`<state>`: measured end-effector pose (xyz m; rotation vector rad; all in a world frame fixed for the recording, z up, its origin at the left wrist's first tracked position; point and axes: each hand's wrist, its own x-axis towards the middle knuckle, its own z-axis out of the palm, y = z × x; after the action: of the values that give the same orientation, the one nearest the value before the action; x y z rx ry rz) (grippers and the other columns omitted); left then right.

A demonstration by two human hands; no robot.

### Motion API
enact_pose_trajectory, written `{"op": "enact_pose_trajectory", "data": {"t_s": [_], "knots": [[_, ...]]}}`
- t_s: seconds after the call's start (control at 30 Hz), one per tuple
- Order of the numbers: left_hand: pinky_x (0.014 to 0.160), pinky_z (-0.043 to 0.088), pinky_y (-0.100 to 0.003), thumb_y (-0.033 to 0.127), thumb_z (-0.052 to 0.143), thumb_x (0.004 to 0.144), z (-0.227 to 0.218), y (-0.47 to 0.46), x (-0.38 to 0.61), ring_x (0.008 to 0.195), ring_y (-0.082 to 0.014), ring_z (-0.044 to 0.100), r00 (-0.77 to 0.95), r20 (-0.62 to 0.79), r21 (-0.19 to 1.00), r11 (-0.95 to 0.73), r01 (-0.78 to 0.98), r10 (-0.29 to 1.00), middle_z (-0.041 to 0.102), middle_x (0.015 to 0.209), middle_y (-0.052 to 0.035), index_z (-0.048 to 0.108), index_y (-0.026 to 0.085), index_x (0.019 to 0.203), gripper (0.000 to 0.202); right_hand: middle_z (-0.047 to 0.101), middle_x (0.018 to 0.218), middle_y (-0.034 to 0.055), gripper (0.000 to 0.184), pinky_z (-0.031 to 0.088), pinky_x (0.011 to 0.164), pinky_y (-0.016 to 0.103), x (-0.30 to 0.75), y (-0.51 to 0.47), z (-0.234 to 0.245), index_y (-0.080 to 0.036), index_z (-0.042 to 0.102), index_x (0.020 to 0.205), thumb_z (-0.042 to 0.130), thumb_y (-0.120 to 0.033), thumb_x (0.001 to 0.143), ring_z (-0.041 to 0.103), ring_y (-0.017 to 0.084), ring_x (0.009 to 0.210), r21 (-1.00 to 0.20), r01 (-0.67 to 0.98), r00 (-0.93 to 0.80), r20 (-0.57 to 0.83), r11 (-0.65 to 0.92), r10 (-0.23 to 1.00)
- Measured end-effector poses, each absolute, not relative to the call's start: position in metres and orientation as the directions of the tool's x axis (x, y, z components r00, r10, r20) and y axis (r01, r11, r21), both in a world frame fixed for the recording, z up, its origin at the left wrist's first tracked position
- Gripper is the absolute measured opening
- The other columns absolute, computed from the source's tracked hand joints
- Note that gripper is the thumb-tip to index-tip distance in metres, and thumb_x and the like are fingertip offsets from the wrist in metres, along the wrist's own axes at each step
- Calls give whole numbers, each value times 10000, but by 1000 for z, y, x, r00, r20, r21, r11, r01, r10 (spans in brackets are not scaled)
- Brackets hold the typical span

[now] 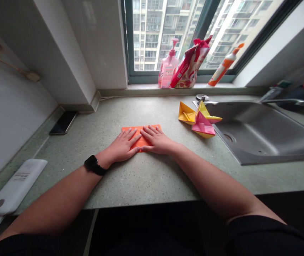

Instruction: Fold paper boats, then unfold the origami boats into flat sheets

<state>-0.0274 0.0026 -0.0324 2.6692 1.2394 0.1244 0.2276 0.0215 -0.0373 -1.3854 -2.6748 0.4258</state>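
A sheet of orange origami paper (141,140) lies folded flat on the speckled grey-green countertop (141,181). My left hand (122,145) and my right hand (156,139) rest palm down on it, fingertips nearly meeting and covering most of the sheet. Neither hand grips it. A black smartwatch (95,165) sits on my left wrist. To the right are folded paper boats: a yellow one (186,114), and a pink-and-yellow one (203,127) leaning against another (206,113).
A steel sink (264,131) with a faucet (282,101) is set into the counter at right. A phone (63,122) and white power bank (15,186) lie at left. A pink pump bottle (168,65), red-and-white bag (189,64) and orange-and-white tube (225,65) stand on the windowsill.
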Motion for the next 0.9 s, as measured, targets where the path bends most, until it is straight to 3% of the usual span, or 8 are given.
{"op": "enact_pose_trajectory", "data": {"t_s": [0.2, 0.47, 0.57, 0.67, 0.77, 0.9], "knots": [[1383, 123, -597, 657, 457, 1104, -32, 2, -30, 1730, -378, 139, 644, -21, 208, -627, 751, 765, 178, 1862, -125, 313, 258, 1765, 785, 224, 1859, 121, 1095, 135, 1365, 675, 241, 28, -32, -327, 366, 1756, 673, -888, 867, 137, 482, 1710, -327, 773, -598, -91, 544, 796], [1368, 148, -652, 659, 510, 1085, -28, 2, -28, 1713, -412, 194, 634, -31, 211, -615, 760, 773, 221, 1854, -128, 352, 280, 1756, 787, 186, 1869, 115, 1204, 164, 1361, 675, 292, 42, -21, -352, 350, 1757, 844, -814, 760, 100, 478, 1717, -346, 827, -534, -235, 443, 812], [1356, 145, -690, 533, 491, 1131, -25, -3, -25, 1698, -409, 246, 700, 17, 212, -687, 695, 714, 318, 1826, -113, 481, 329, 1694, 599, 188, 1869, 101, 1201, 164, 1364, 684, 299, 44, -19, -359, 345, 1758, 852, -795, 760, 95, 477, 1717, -344, 834, -525, -252, 431, 813], [1370, 166, -638, 393, 437, 1166, -20, -9, -22, 1668, -338, 345, 813, 65, 237, -800, 551, 579, 433, 1775, -80, 588, 364, 1616, 475, 188, 1869, 91, 1194, 165, 1366, 681, 298, 44, -17, -365, 347, 1757, 851, -790, 762, 82, 469, 1719, -334, 841, -517, -262, 426, 815], [1370, 229, -565, 489, 534, 1134, -14, -13, -22, 1657, -333, 370, 854, 40, 280, -826, 489, 519, 428, 1779, -81, 599, 348, 1613, 503, 175, 1871, 95, 1200, 176, 1363, 683, 295, 42, -15, -362, 347, 1758, 865, -776, 757, 76, 473, 1719, -337, 843, -513, -267, 420, 816], [1370, 216, -560, 600, 596, 1087, -4, -17, -31, 1673, -370, 334, 842, -42, 315, -793, 522, 538, 361, 1808, -62, 604, 373, 1609, 569, 145, 1874, 106, 1202, 158, 1363, 690, 296, 42, -13, -347, 346, 1759, 869, -766, 761, 59, 481, 1718, -341, 837, -524, -276, 427, 806]]}}
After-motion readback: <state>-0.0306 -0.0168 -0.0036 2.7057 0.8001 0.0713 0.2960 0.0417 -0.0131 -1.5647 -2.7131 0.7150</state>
